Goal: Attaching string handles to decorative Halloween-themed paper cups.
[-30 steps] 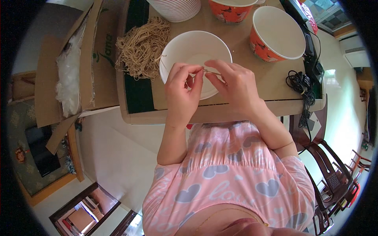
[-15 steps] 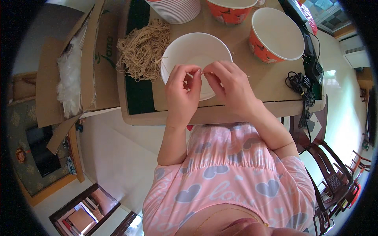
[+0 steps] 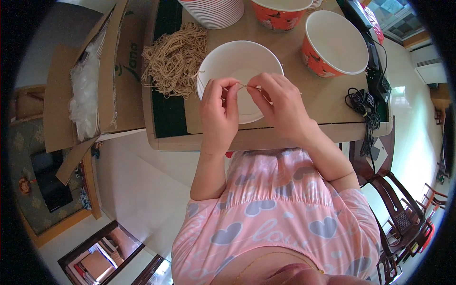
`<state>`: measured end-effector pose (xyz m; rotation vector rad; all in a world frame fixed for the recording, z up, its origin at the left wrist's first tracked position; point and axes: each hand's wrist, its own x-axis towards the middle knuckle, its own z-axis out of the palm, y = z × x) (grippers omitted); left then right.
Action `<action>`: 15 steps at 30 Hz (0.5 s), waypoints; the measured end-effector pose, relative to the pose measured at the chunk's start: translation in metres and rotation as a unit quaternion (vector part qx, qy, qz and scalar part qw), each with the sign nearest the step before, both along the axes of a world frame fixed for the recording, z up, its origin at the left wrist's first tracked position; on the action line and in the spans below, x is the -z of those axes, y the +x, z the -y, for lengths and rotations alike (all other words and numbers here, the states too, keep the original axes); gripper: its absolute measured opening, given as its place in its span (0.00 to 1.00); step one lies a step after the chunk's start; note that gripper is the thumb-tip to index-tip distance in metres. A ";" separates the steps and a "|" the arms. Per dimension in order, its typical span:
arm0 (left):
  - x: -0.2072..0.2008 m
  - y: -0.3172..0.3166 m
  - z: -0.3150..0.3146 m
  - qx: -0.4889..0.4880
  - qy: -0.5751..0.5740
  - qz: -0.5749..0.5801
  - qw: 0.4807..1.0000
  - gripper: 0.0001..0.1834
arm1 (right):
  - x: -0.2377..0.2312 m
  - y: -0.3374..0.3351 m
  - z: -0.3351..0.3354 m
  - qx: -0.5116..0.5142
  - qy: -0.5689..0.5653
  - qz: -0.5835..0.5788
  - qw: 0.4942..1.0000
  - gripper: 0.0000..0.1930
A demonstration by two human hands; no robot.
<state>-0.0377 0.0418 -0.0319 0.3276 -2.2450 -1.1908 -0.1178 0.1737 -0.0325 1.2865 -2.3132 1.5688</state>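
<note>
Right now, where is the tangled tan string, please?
In the head view, the tan string lies upper left on the table, between the cardboard box and white bowl.

Green lettering (image 3: 132, 58) is standing on the side of the box (image 3: 129, 88), turned sideways so that it is running from bottom to top, with a curved green stroke sitting just beside it. Pale script (image 3: 279, 232) is spreading across the front of the pink dress (image 3: 266, 219), its joined letters standing upright in this view and lying between two grey hearts. The orange tub (image 3: 317, 61) and the other tub (image 3: 279, 20) are carrying dark and white print on their walls, but it is showing too small to tell whether any words are standing there.
</note>
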 end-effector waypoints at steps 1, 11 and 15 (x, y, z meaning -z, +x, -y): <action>0.000 0.000 0.000 -0.005 -0.010 0.001 1.000 0.04 | 0.000 0.000 -0.001 0.000 0.000 0.000 1.000 0.05; 0.000 -0.001 -0.005 -0.041 -0.133 0.011 0.990 0.04 | 0.001 0.002 -0.001 0.004 0.004 -0.017 1.000 0.05; -0.002 0.002 -0.005 -0.030 -0.058 -0.004 0.998 0.03 | -0.008 0.002 -0.002 0.016 0.043 0.008 0.999 0.05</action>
